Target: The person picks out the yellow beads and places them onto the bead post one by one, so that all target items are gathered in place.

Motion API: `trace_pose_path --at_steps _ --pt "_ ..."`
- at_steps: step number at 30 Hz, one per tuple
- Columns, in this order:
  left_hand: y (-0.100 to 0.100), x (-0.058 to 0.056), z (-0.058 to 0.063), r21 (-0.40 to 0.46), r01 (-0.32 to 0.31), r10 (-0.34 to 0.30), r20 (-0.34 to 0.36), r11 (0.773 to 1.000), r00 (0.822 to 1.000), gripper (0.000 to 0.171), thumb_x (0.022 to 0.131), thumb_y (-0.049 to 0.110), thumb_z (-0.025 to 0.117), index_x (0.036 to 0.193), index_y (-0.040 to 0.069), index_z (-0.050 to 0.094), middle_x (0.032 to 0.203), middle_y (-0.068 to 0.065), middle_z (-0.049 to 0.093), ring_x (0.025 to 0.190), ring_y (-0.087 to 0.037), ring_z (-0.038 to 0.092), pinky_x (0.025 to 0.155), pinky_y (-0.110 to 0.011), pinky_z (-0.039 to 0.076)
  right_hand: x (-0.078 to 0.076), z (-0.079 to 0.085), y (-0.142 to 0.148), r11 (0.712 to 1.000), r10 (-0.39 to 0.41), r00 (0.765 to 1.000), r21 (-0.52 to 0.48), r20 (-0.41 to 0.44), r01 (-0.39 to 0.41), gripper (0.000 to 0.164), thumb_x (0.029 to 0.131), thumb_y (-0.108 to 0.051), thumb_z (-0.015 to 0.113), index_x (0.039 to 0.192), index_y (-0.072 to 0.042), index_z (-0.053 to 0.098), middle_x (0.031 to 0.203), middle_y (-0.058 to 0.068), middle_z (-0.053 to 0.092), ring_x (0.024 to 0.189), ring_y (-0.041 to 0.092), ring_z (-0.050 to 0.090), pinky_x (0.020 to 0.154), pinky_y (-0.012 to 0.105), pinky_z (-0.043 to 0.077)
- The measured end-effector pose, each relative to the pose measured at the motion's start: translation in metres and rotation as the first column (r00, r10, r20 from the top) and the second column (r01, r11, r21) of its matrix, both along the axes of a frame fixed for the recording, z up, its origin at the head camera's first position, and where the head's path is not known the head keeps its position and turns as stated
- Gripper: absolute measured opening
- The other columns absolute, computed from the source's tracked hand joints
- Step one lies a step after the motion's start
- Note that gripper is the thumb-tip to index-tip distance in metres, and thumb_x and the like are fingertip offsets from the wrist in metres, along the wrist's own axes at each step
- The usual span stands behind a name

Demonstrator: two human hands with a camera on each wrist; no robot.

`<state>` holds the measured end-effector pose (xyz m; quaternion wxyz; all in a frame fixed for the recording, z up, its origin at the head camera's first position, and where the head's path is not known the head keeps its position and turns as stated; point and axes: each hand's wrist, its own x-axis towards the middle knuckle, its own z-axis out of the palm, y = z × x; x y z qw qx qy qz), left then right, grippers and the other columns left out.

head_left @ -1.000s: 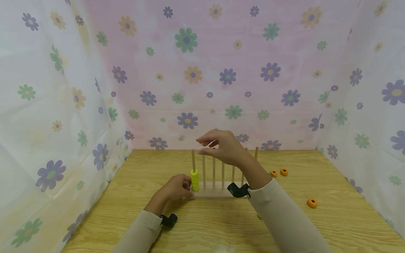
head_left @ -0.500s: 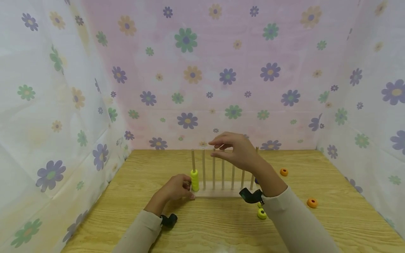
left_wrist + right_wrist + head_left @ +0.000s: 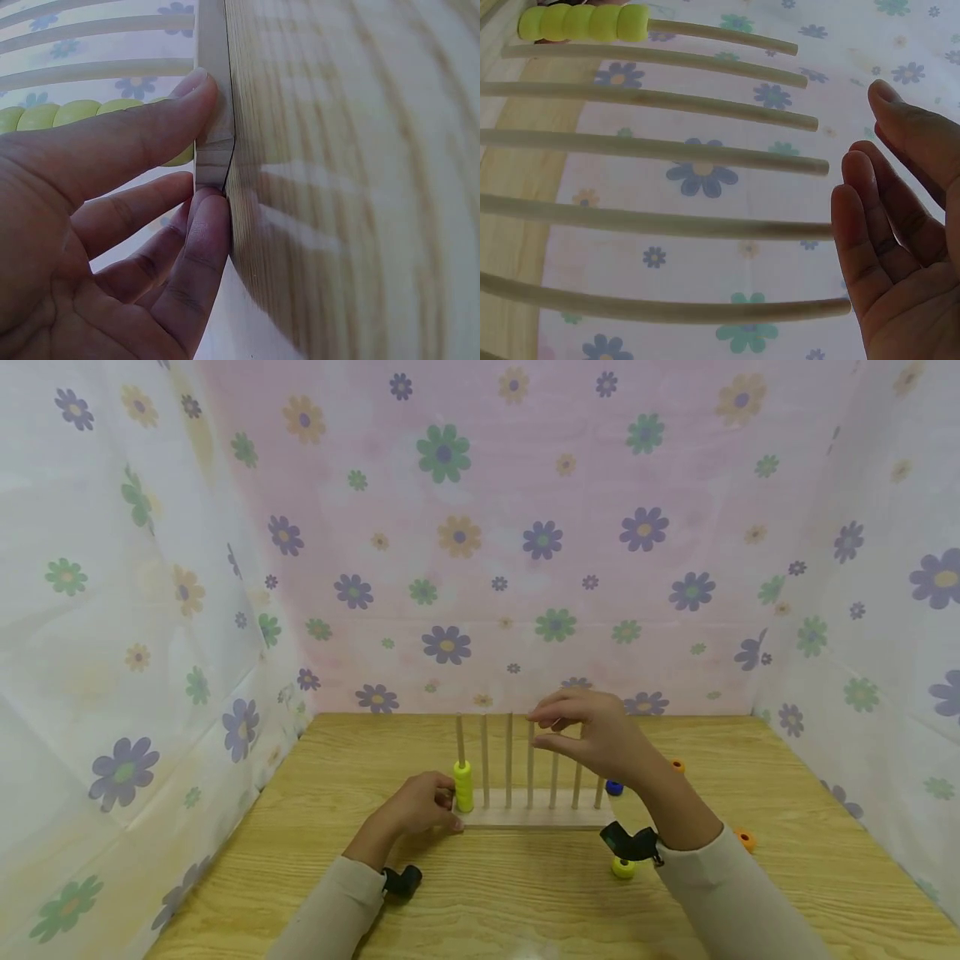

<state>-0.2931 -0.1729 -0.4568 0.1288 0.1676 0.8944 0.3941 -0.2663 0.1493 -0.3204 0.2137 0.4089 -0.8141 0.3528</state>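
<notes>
A pale wooden peg stand (image 3: 532,815) with a row of upright pegs stands on the table. Several yellow beads (image 3: 463,787) are stacked on its leftmost peg, whose upper part is bare. My left hand (image 3: 422,805) holds the left end of the base (image 3: 215,120), thumb on the front and fingertips round the end. My right hand (image 3: 600,735) hovers at the tops of the middle pegs, thumb and fingers apart. Nothing shows between its fingers in the right wrist view, where the bare pegs (image 3: 652,156) run past the hand.
To the right of the stand lie a blue bead (image 3: 615,787), a yellow bead (image 3: 623,867) and two orange beads (image 3: 746,841), partly covered by my right arm. Flowered cloth (image 3: 495,543) walls in the wooden table (image 3: 480,893) at the back and sides.
My right hand has moved right and slightly down along the peg tops, away from the leftmost peg. A blue and a yellow bead have come into sight. My left hand stays on the base.
</notes>
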Motion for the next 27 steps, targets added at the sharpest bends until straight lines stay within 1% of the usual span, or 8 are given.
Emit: trace_pose_path --at_steps 3,7,14,18,21,27 --pt "0.000 0.000 0.001 -0.002 0.001 -0.001 0.008 1.000 1.000 0.040 0.079 0.019 0.092 0.114 0.016 0.072 0.080 -0.002 0.057 0.071 -0.016 0.049 0.058 -0.030 0.043 0.002 -0.005 0.009 1.000 -0.005 1.000 0.001 0.008 0.005 0.029 0.088 -0.020 0.085 0.116 -0.024 0.079 0.112 -0.007 0.074 0.090 0.010 0.069 0.077 0.027 0.058" --pt "0.000 -0.001 0.001 0.000 -0.007 0.007 0.022 1.000 1.000 0.040 0.079 0.019 0.092 0.113 0.017 0.072 0.082 -0.002 0.059 0.072 -0.017 0.050 0.059 -0.030 0.043 0.002 -0.013 0.019 1.000 -0.011 1.000 0.022 0.008 0.011 0.030 0.088 -0.018 0.084 0.117 -0.024 0.078 0.112 -0.009 0.072 0.089 0.006 0.067 0.077 0.030 0.058" --pt "0.000 0.000 0.000 -0.002 -0.011 0.011 0.027 1.000 1.000 0.041 0.079 0.020 0.092 0.115 0.017 0.072 0.086 -0.002 0.061 0.077 -0.017 0.052 0.062 -0.031 0.045 0.009 -0.024 0.037 0.998 -0.036 0.999 0.059 0.013 0.036 0.028 0.088 -0.021 0.085 0.114 -0.027 0.079 0.111 -0.010 0.075 0.088 0.003 0.067 0.072 0.027 0.057" --pt "0.000 0.000 0.000 0.005 -0.007 0.007 0.024 1.000 1.000 0.041 0.079 0.020 0.093 0.114 0.017 0.072 0.085 -0.002 0.060 0.076 -0.017 0.051 0.062 -0.032 0.045 0.011 -0.032 0.047 0.996 -0.038 0.998 0.082 0.048 0.034 0.029 0.087 -0.022 0.086 0.115 -0.028 0.078 0.109 -0.012 0.076 0.087 0.002 0.068 0.073 0.028 0.058" --pt "-0.001 0.000 0.001 0.019 -0.009 0.009 0.029 1.000 1.000 0.042 0.079 0.019 0.093 0.116 0.017 0.073 0.084 -0.002 0.059 0.075 -0.018 0.051 0.061 -0.032 0.045 0.011 -0.038 0.054 0.996 -0.042 0.995 0.085 0.094 0.034 0.029 0.088 -0.023 0.084 0.116 -0.029 0.078 0.111 -0.013 0.075 0.087 0.001 0.068 0.074 0.028 0.059" --pt "-0.001 0.000 0.000 0.045 -0.008 0.006 0.048 0.999 0.999 0.049 0.078 0.017 0.092 0.122 0.013 0.071 0.091 -0.005 0.064 0.080 -0.019 0.055 0.062 -0.033 0.049 0.012 -0.050 0.067 0.997 -0.021 0.983 0.073 0.183 0.007 0.026 0.090 -0.025 0.083 0.115 -0.030 0.077 0.113 -0.010 0.074 0.088 0.004 0.069 0.075 0.028 0.060"
